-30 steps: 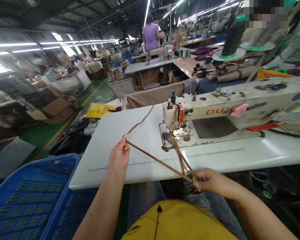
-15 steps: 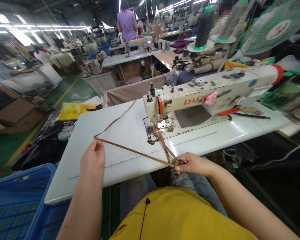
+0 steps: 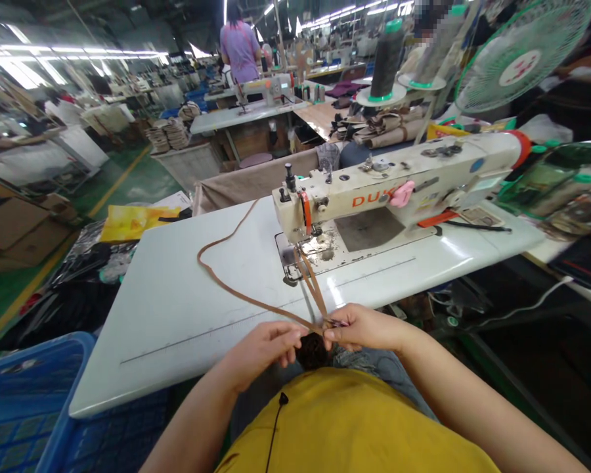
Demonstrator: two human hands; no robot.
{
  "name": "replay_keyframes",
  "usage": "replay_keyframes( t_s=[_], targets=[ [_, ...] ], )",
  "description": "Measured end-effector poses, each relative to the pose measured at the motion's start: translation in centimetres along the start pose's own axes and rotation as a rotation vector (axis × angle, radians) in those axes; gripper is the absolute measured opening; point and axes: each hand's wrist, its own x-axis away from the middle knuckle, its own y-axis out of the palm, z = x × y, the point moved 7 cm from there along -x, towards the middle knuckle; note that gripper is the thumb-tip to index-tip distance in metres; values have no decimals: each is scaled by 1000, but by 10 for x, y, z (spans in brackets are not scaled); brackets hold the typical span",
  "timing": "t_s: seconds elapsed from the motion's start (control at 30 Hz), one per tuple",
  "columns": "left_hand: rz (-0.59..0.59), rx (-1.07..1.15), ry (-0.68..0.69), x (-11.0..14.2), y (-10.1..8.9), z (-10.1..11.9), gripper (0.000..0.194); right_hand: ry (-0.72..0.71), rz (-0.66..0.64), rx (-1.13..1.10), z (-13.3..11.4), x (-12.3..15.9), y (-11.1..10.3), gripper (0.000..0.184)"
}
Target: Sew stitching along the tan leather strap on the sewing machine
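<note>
On my head-camera feed, the right hand [image 3: 367, 328] sits low at 12 o'clock, pinched narrowly on a brown strap [image 3: 241, 292], with the thumb pressed against the fingers. The left hand [image 3: 259, 355] lies just beside it, its fingers curled and nearly touching the right hand. From here I cannot tell whether it grips the strap or only sits beneath it. The strap lies across a white sewing table [image 3: 177, 335]: one length curves out in a loose bend toward 11 o'clock, and two narrow lengths climb from the hands to the presser foot [image 3: 299, 253] of a cream sewing machine [image 3: 389, 180] at 1 o'clock, lettered DUK. A blue plastic crate [image 3: 29, 387] sits at 8 o'clock, and a yellow packet [image 3: 138, 223] lies past the table at 10 o'clock. A thread cone [image 3: 387, 59] and a green fan [image 3: 522, 56] stand at 1 o'clock, and a person in a purple top [image 3: 239, 51] stands far off at 12 o'clock.
</note>
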Motion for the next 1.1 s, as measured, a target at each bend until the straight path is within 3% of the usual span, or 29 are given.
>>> replay_keyframes(
  t_s=[0.07, 0.13, 0.27, 0.37, 0.47, 0.53, 0.6, 0.63, 0.67, 0.7, 0.77, 0.8, 0.83, 0.87, 0.97, 1.1],
  targets=[
    [6, 57, 42, -7, 22, 6, 49, -36, -49, 66, -11, -4, 16, 37],
    [48, 150, 50, -14, 32, 9, 51, -62, -62, 158, -21, -9, 29, 26],
    [144, 187, 20, -16, 22, 14, 50, -69, -85, 341, -31, -13, 43, 22],
    [55, -38, -48, 0, 4, 17, 37, -66, -110, 361, -30, -7, 38, 26],
    [-103, -430, -104, 27, -26, 22, 14, -36, -9, 293, -22, 4, 16, 29],
    [-141, -632, -217, 44, -59, 29, 10, -10, 77, 243, -14, 11, 1, 31],
    [-60, -658, -379, 53, -102, 45, 10, 9, 135, 199, -8, 15, -9, 33],
    [76, -610, -386, 53, -126, 63, 13, 15, 153, 178, -6, 16, -11, 33],
    [277, -536, -326, 50, -151, 87, 18, 18, 165, 157, -5, 15, -11, 34],
    [533, -438, -145, 48, -176, 118, 21, 19, 171, 137, -5, 15, -10, 35],
    [948, -195, 531, 57, -205, 180, 23, 18, 177, 109, -6, 14, -6, 38],
    [1056, -141, 750, 60, -209, 195, 31, 19, 181, 101, -6, 14, -4, 40],
    [1111, -135, 857, 56, -209, 200, 37, 20, 186, 99, -7, 15, -2, 41],
    [1127, -169, 841, 46, -207, 198, 37, 19, 197, 101, -7, 16, -3, 42],
    [1019, -401, 556, 2, -193, 165, 34, 9, 259, 118, -5, 27, -14, 43],
    [937, -503, 470, -23, -177, 117, 36, -13, 479, 123, 6, 49, -53, 54]
  ],
)
